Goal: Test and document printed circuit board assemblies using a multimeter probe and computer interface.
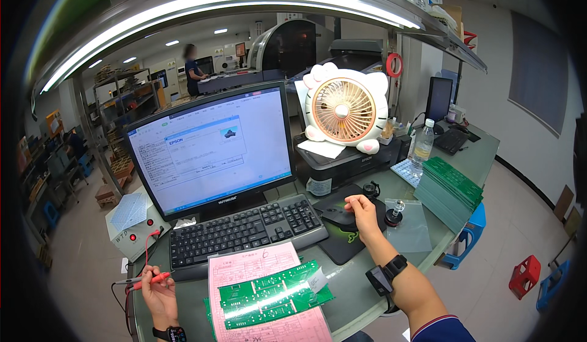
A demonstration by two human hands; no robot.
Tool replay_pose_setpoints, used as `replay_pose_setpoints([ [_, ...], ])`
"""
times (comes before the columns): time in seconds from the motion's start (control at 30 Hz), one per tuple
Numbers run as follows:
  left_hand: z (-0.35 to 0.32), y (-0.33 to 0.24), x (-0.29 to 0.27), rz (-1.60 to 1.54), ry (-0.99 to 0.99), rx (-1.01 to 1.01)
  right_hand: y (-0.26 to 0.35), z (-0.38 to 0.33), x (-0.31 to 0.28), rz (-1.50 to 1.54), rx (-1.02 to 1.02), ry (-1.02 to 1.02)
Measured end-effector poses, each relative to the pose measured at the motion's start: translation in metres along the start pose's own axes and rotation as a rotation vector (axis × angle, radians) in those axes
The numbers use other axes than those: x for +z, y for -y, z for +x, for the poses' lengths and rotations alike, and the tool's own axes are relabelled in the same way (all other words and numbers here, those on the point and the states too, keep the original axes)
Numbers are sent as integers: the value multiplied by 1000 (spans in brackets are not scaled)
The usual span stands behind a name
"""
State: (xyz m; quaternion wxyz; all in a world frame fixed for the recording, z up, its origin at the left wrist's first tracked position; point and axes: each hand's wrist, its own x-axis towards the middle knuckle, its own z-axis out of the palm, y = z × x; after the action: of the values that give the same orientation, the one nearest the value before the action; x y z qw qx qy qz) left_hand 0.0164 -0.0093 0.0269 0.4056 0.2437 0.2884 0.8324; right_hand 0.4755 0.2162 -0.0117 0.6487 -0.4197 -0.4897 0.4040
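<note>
My left hand (pixel 160 298) is at the lower left, its fingers closed round a red test probe (pixel 156 279). A grey-black probe (pixel 129 280) lies across the same fingers. Above the mouse pad, my right hand (pixel 364 213) is raised with its fingers curled together; whatever they might hold is too small to make out. Just left of it sits a black mouse (pixel 338 216). Green circuit boards (pixel 269 296) lie side by side on a pink printed form (pixel 223 268) between my forearms, with a small pale label on their right end.
Behind the keyboard (pixel 244 232) stands a monitor (pixel 211 149). A white fan (pixel 345 109) rests on a black printer (pixel 348 164). Stacked green boards (pixel 449 189) and a bottle (pixel 422 146) are at right. The probe leads run to a light-coloured box (pixel 134 232). Another person (pixel 194 70) stands far back.
</note>
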Motion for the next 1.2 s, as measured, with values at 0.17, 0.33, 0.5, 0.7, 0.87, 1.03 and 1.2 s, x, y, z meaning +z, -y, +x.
replay_pose_setpoints([
  [0.17,1,1,-3,6,8,-4,1,-2,0,1,-8,1],
  [0.33,0,-1,-3,37,14,-1,3,-3,1,-6,-24,1],
  [0.5,2,0,-5,39,15,1,10,-3,3,11,-28,-16],
  [0.7,1,0,-3,47,-4,1,41,10,3,79,-119,-53],
  [0.87,0,2,2,25,-62,3,74,46,7,-336,-201,171],
  [1.03,-2,-1,0,26,-29,-1,88,74,26,-1108,-347,243],
  [1.2,-1,0,1,8,-26,-13,66,112,28,-1360,-433,196],
])
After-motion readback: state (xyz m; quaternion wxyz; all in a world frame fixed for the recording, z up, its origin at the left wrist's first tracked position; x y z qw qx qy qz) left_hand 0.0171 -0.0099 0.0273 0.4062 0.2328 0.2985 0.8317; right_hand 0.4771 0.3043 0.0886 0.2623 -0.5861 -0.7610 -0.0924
